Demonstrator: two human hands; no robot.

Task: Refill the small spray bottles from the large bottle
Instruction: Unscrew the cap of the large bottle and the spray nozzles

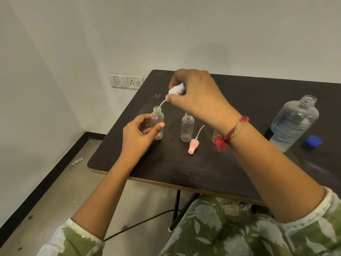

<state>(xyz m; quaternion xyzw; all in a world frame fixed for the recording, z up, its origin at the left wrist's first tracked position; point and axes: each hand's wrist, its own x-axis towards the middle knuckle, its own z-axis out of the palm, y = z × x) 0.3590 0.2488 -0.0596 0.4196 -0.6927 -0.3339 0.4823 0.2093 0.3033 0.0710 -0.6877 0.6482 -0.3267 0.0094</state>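
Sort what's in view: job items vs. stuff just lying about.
Job: left hand holding left bottle; right hand pinching white sprayer; middle bottle; pink sprayer; large bottle; blue cap.
Lying about: socket; floor scrap; cable.

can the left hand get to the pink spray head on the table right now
Probably yes, once freed. The left hand grips the small clear plastic bottle, so it must let go first. The pink plastic spray head lies uncovered on the dark table close by, bare tabletop between them.
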